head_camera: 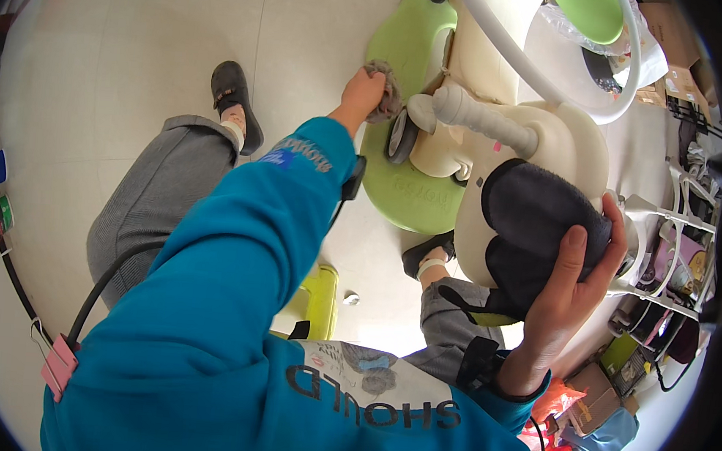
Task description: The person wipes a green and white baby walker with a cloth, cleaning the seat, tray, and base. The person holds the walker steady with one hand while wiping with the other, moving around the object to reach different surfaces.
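My left hand [364, 93] grips a crumpled grey-brown cloth [383, 92] beside a wheel [401, 136] of a cream and green child's ride-on toy [430, 196]. The toy's ribbed cream handle [483, 122] lies to the right of that hand. My right hand [576, 280] is around the outer edge of a dark plush piece [537, 207] with rounded lobes, its thumb on top. The plush lies against the toy's cream rounded part [471, 234]; its other fingertips are partly hidden.
A white curved bar [508, 46] arches over the toy. At right stand a white rack [673, 218], cardboard boxes [592, 396] and red plastic bags [554, 400]. A yellow-green frame [324, 299] and a small white object [351, 298] are on the floor. My shoes [231, 91] flank the toy's base.
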`<action>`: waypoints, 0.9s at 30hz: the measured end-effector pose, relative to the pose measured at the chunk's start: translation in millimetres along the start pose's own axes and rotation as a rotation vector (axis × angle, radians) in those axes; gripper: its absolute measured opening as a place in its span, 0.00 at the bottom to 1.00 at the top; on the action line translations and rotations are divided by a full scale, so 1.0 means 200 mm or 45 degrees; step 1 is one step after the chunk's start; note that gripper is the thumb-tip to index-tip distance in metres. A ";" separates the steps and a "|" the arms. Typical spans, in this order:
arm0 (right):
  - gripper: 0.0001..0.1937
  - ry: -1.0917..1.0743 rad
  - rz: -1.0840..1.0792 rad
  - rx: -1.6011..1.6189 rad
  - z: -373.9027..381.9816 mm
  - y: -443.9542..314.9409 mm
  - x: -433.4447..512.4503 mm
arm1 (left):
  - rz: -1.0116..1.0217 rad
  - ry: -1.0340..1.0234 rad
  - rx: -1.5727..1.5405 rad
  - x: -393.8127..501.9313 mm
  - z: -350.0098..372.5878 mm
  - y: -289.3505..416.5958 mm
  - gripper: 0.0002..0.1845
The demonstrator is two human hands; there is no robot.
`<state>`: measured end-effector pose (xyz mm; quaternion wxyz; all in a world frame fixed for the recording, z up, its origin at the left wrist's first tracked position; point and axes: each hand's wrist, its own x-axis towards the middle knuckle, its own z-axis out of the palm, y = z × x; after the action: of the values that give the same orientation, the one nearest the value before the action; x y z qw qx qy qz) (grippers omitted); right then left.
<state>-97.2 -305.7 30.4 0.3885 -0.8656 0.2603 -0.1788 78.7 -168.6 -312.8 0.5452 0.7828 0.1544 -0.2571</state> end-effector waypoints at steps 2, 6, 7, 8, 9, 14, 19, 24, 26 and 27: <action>0.21 0.006 0.001 0.031 0.00 0.00 0.00 | 0.001 -0.115 -0.237 -0.09 -0.05 -0.07 0.24; 0.20 -0.001 0.016 0.068 0.01 0.00 0.01 | -0.177 -0.365 -0.598 -0.37 -0.08 -0.14 0.20; 0.20 -0.008 0.030 0.082 0.01 0.00 0.01 | -0.110 -0.411 -0.599 -0.45 -0.04 -0.16 0.22; 0.20 -0.009 0.030 0.084 0.01 0.00 0.01 | -0.004 -0.455 -0.627 -0.52 0.01 -0.17 0.25; 0.20 -0.008 0.031 0.087 0.01 0.00 0.01 | 0.147 -0.502 -0.680 -0.56 0.08 -0.17 0.27; 0.21 0.027 -0.025 -0.007 0.02 0.00 0.01 | 0.492 0.040 0.173 -0.54 0.28 -0.15 0.27; 0.20 0.010 -0.054 -0.097 0.00 0.02 -0.02 | 0.150 -0.093 0.265 -0.44 0.29 -0.04 0.24; 0.23 -0.018 0.028 -0.003 0.00 0.04 -0.02 | 0.233 -0.024 0.297 -0.44 0.29 -0.04 0.25; 0.22 -0.022 0.020 0.027 0.00 0.03 -0.01 | 0.278 0.013 0.378 -0.48 0.31 -0.08 0.26; 0.22 -0.006 0.006 0.005 0.01 0.02 0.00 | 0.303 0.076 0.461 -0.51 0.33 -0.10 0.27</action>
<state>-97.8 -307.3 26.6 0.3912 -0.8648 0.2609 -0.1764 -31.4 -219.3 -288.9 0.4175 0.8879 0.0282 -0.1911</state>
